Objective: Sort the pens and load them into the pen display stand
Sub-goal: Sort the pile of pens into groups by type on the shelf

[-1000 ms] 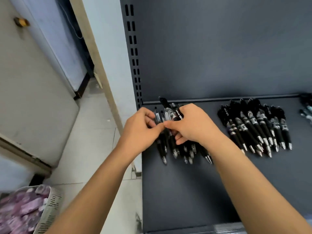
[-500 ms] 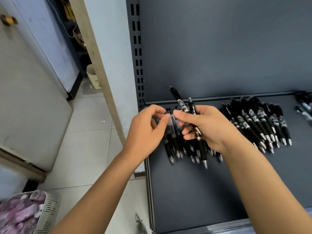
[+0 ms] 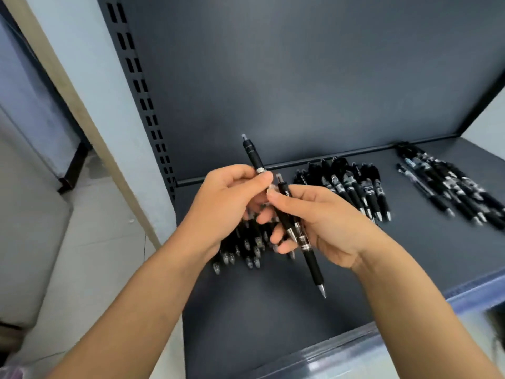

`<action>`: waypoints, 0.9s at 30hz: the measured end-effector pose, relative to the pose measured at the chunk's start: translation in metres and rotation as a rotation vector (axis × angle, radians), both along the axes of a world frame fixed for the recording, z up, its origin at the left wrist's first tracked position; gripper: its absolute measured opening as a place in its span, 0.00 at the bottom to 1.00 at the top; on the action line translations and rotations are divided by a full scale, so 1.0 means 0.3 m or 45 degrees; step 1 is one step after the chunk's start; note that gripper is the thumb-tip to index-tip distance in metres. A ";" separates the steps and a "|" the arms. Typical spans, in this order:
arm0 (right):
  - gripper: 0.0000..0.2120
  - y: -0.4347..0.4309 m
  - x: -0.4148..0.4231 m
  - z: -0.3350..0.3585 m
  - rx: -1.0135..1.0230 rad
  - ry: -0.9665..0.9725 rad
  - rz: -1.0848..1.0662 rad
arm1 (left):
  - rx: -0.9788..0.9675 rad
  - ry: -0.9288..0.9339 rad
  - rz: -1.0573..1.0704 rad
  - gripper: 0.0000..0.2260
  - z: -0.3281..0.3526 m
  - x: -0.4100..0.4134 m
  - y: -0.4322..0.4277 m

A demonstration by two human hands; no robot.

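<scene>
Above a dark grey shelf point(image 3: 273, 310), my right hand point(image 3: 325, 228) grips two black retractable pens point(image 3: 310, 255), tips pointing down toward me. My left hand point(image 3: 224, 209) pinches the upper part of the longer pen point(image 3: 252, 157), whose clicker end sticks up above my fingers. Beneath both hands a pile of black pens point(image 3: 240, 253) lies on the shelf, partly hidden. A second group of black pens point(image 3: 355, 187) lies in a row at the middle, and a third group point(image 3: 448, 184) at the right.
The shelf's grey back panel point(image 3: 300, 77) rises behind, with a slotted upright point(image 3: 144, 105) at the left. A pale blue front strip point(image 3: 410, 318) edges the shelf. Tiled floor point(image 3: 90, 242) lies to the left.
Both hands rose off the left pile with the pens. My left hand now pinches the upper pen. The view has swung right, showing a third pen group.
</scene>
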State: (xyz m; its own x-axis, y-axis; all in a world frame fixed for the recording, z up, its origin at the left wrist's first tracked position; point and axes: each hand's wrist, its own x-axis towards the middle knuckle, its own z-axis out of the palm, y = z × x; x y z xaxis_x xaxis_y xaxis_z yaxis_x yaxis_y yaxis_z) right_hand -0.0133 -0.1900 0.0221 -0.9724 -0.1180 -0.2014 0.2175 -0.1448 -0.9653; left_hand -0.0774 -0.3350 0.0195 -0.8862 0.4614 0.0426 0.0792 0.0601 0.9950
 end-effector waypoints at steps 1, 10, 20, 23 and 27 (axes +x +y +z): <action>0.14 0.036 0.014 0.008 -0.003 -0.004 0.002 | -0.016 0.020 0.040 0.11 0.007 0.009 0.027; 0.11 0.522 0.076 -0.028 0.172 -0.134 -0.178 | -0.529 0.215 0.158 0.12 0.065 0.057 0.325; 0.23 0.827 -0.003 -0.083 0.382 0.037 -0.373 | -1.047 0.374 0.357 0.14 0.000 0.074 0.742; 0.25 0.822 -0.058 -0.105 0.515 0.053 -0.403 | -1.286 0.555 0.373 0.14 -0.023 0.062 0.809; 0.32 0.819 -0.098 -0.137 0.679 0.042 -0.446 | -1.444 0.648 0.364 0.16 -0.036 0.046 0.844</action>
